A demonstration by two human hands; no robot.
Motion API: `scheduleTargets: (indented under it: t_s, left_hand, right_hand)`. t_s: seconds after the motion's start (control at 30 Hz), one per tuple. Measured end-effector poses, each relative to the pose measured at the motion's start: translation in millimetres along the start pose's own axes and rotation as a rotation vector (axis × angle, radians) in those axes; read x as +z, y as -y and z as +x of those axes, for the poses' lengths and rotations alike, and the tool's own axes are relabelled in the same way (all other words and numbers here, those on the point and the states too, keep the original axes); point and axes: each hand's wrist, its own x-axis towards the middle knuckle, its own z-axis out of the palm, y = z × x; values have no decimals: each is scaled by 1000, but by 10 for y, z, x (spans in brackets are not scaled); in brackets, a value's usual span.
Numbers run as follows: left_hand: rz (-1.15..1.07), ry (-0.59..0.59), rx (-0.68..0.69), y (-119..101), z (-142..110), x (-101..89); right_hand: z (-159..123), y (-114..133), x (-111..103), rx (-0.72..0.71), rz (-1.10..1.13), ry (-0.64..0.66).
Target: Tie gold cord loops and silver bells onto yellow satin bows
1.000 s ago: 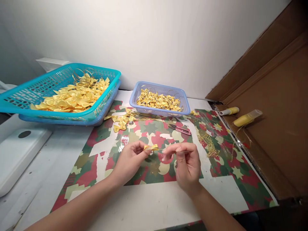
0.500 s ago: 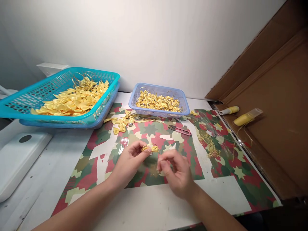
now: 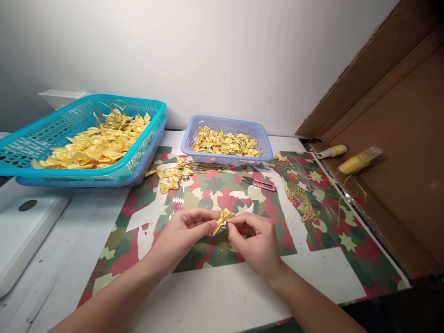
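My left hand [image 3: 189, 229] pinches a yellow satin bow [image 3: 222, 221] between thumb and fingers, above the patterned sheet. A thin gold cord loop [image 3: 204, 210] rises by its fingers. Under the bow's middle hangs a small silver bell [image 3: 224, 224]. My right hand [image 3: 255, 236] has thumb and forefinger closed at this bell; the fingertips partly cover it. Beyond my hands lie several loose yellow bows [image 3: 169, 178], another silver bell [image 3: 186, 178] and a bundle of gold cords [image 3: 211, 168].
A turquoise basket [image 3: 138, 155] of yellow bows stands at left, with a white box-like device [image 3: 31, 231] before it. A smaller blue basket [image 3: 225, 159] holds finished-looking bows. Pink thread snips [image 3: 262, 184], gold cord scraps [image 3: 303, 203] and thread spools [image 3: 359, 161] are at right.
My right hand went from apart at the right to closed beside the bow at the bell. The bow has turned from lying sideways to slanting upward. The view has shifted slightly.
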Motion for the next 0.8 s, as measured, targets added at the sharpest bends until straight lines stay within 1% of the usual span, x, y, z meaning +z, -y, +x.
scheduleTargets:
  t_s: [0.17,0.33,0.47,0.57,0.73,0.8]
  left_hand:
    - [-70,-20,-55,17,-32,7]
    - [-67,-73,-64,14,-33,31]
    - [-49,-57,-69,27,2,25]
    - [-38,-77,-60,33,7,20]
    - [-22,-89,-93,15,-14,20]
    - [-24,-75,-104,6,-16,16]
  right_hand:
    - [4,6,-18,-54,-62,-29]
    - [-7,14,-9,-102,-90,-22]
    - [-13,18,4,-113,-109,-12]
    - [-20,16,11,-117,-124,-14]
    - [-28,13,12,-131,-157,-19]
    - [-27,13,12,-140,-166,-20]
